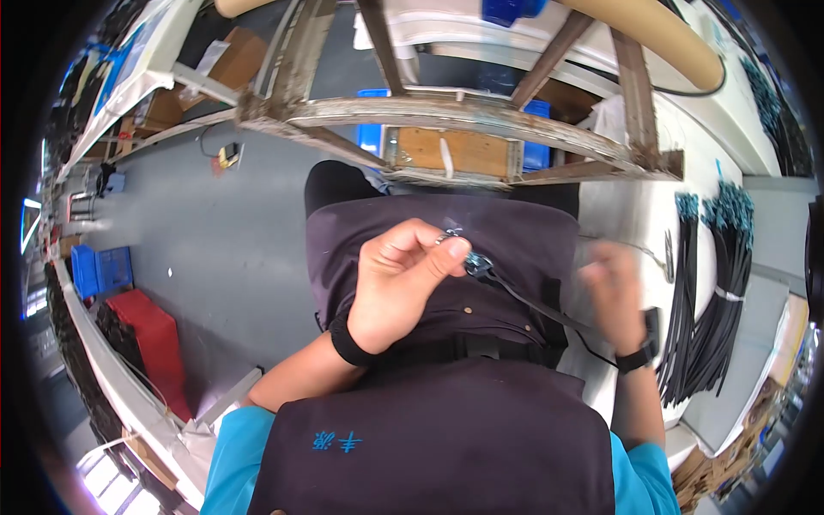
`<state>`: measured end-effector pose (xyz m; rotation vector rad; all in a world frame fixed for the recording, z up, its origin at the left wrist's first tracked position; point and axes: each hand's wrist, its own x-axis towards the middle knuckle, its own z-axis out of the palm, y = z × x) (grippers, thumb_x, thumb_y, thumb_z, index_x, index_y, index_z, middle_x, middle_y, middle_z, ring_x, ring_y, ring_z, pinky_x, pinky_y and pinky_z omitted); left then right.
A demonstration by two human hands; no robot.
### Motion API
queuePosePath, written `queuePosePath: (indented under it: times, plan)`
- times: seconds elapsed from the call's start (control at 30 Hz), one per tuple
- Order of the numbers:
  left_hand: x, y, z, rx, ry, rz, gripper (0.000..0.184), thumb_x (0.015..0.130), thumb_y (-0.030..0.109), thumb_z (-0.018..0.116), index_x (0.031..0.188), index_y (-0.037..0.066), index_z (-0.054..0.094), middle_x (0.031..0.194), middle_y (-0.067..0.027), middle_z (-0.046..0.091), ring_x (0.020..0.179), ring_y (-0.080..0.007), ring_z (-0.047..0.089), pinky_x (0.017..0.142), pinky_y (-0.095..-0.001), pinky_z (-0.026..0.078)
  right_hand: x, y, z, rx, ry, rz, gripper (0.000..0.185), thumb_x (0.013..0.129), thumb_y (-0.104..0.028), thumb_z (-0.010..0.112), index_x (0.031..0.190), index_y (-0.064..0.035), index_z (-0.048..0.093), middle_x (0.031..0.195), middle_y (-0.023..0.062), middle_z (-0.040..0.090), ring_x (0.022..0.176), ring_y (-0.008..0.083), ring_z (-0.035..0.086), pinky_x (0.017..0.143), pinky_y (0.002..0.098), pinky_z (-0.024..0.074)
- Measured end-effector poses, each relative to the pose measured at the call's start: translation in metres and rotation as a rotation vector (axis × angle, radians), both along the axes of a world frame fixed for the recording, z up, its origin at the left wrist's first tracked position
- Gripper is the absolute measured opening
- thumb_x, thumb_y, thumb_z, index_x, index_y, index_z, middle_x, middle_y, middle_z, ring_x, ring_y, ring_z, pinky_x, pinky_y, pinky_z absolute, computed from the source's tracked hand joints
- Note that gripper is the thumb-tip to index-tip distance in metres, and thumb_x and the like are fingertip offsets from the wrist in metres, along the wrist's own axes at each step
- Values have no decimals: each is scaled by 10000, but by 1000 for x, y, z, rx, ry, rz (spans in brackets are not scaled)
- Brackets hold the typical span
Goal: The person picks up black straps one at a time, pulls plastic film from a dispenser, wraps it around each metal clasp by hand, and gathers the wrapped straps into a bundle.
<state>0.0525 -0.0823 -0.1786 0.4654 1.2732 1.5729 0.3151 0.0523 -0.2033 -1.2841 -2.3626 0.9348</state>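
Over my lap, my left hand (399,279) pinches the end of a black strap (536,305) between thumb and forefinger. That end carries a small cluster of shiny metal and teal pieces (477,264), too small to make out fully. From there the strap runs down and right toward my right hand (614,292). My right hand is smeared by motion above the white table's edge, so whether it grips anything is hidden by blur. A black band circles my left wrist, a dark watch my right.
On the white table (631,206) at right lie bundles of black straps with teal ends (725,257) and a slim metal tool (669,256). A worn metal frame (455,116) stands ahead of my knees. A red box (150,343) and blue bins (101,269) are at left.
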Motion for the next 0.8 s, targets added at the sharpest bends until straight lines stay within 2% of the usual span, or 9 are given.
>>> queuePosePath:
  times: [0.03,0.07,0.13,0.27,0.33,0.47,0.53,0.67,0.8]
  plan:
    - [1,-2,2,7,-32,13,108,864,74,663,783,42,600,741,8,616,696,-46,567,647,-197,469,24,23,-13,107,-30,-201,317,855,-169,619,1115,-3,551,1053,165,579,999,309,542,857,382,427]
    - [3,-3,6,12,-36,17,118,860,59,665,772,45,588,737,23,599,693,-28,546,634,-192,460,64,52,-36,548,-288,-214,325,864,-173,604,1123,12,542,1070,190,572,1001,340,534,849,401,422]
    - [5,-5,8,54,-23,18,126,859,53,666,768,47,578,733,34,588,678,-9,516,601,-183,440,128,89,-67,725,-536,-297,325,863,-169,592,1123,20,542,1080,227,556,1001,382,530,841,434,431]
    - [3,-9,12,50,30,-48,90,878,37,626,810,36,568,802,-28,633,756,-92,611,746,-248,510,157,109,-79,424,-587,-393,254,851,-97,513,1056,53,520,1018,245,557,944,423,538,837,461,436]
    - [3,-10,11,60,-21,-39,94,884,41,619,814,38,557,802,-22,625,753,-97,609,768,-254,504,160,115,-83,389,-588,-301,209,866,-79,498,1037,42,503,906,208,579,817,356,572,738,421,454]
    - [6,-13,15,49,-49,-33,85,890,50,612,831,36,553,804,-25,616,756,-103,608,749,-263,521,52,63,-27,-128,73,-255,145,962,-130,436,1072,-48,483,850,12,585,644,41,475,546,186,370]
    - [11,-13,17,72,-141,32,109,868,64,653,826,44,555,778,14,597,685,-27,561,624,-186,488,-1,30,2,-387,240,-162,207,968,-112,425,1167,-57,419,833,44,613,626,63,495,568,195,410]
    - [12,-16,11,101,-138,30,95,869,54,647,841,41,556,816,2,599,717,-54,590,669,-211,518,-71,-10,35,-569,379,299,235,983,-192,410,1123,-15,474,744,9,476,638,66,460,611,216,397]
    - [9,-20,16,125,-129,26,85,869,47,643,862,38,559,837,-6,608,741,-62,589,680,-214,514,-99,-11,53,-896,385,394,344,990,-311,386,1084,-1,502,756,17,472,648,73,454,610,224,386]
